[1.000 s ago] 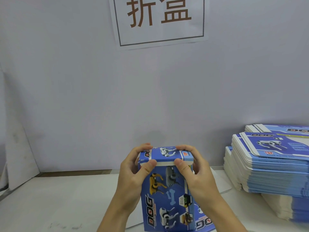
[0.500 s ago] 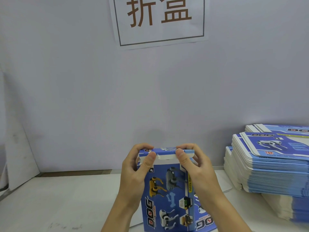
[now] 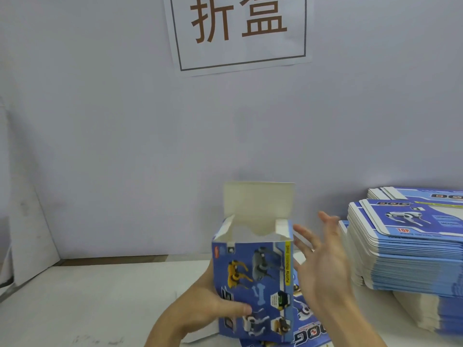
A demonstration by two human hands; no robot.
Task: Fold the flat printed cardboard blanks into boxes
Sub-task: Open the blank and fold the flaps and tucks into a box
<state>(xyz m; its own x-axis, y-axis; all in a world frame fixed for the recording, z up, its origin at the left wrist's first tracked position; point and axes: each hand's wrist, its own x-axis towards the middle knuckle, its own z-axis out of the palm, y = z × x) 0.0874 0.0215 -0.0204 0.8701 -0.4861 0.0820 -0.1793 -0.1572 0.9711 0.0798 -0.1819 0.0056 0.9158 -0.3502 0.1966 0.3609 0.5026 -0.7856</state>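
Observation:
A blue printed box (image 3: 260,279) with robot-dog pictures stands upright in front of me. Its top is open: the cream lid flap (image 3: 258,204) sticks straight up at the back, and the two small side flaps stand up too. My left hand (image 3: 200,311) grips the box low on its left side, thumb across the front face. My right hand (image 3: 323,266) hovers just right of the box, fingers spread and blurred, touching nothing. A flat blank (image 3: 308,336) lies under the box.
A tall stack of flat blue blanks (image 3: 406,249) sits on the white table (image 3: 87,304) at the right, close to my right hand. A wall with a paper sign (image 3: 240,31) stands behind. A white board (image 3: 22,234) leans at the left.
Both hands held the lid shut at the top before. Now the lid has sprung up and open, my left hand has dropped to the box's lower side, and my right hand has pulled away to the right.

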